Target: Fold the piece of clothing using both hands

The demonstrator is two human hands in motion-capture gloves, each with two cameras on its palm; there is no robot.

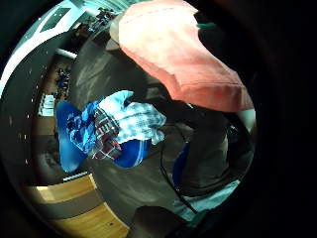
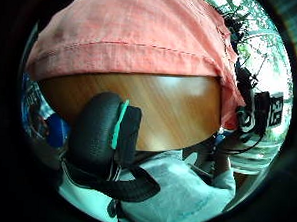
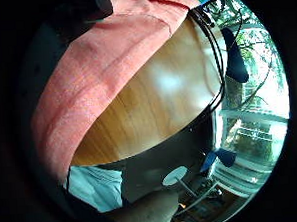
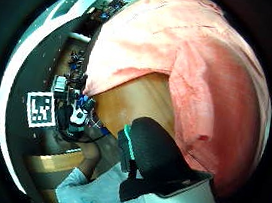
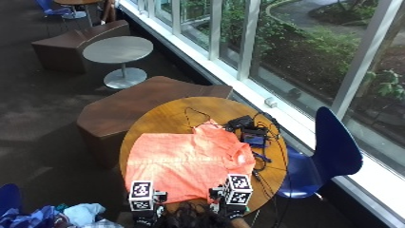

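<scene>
Progress: barely begun, by the look of it; shirt (image 5: pixel 187 164) lies spread nearly flat, no full fold laid over yet. Near hem lifted clear of the wood in the palm views, so the 1st fold appears to be in hand. Left to do, as a judgement: carry the hem across, bring in the sleeves, fold again to a compact stack.

Shirt: orange-coral, short-sleeved, faint check in the weave, stitched hem. Collar end toward the window side, hem toward the person. 2 sleeves out to either side.

Position: on the round wooden surface (image 5: pixel 158 116), covering most of its near half, hem at the near edge.

Left hand (image 5: pixel 142 197): at the near-left hem corner; grip state cannot be told, fingers hidden. Cloth fills much of both left palm views, hem edge (image 2: pixel 126 52) raised above the wood.

Right hand (image 5: pixel 235 192): at the near-right hem corner; grip state likewise cannot be told. Cloth (image 3: pixel 87 89) drapes close across the palm, wood showing beneath it.

Beside the shirt: black cables and small devices (image 5: pixel 253 135) on the surface toward the window, just beyond the collar.

Around: blue chair (image 5: pixel 332 147) by the window; pile of checked clothes (image 1: pixel 116 126) on the floor at the person's left.
</scene>
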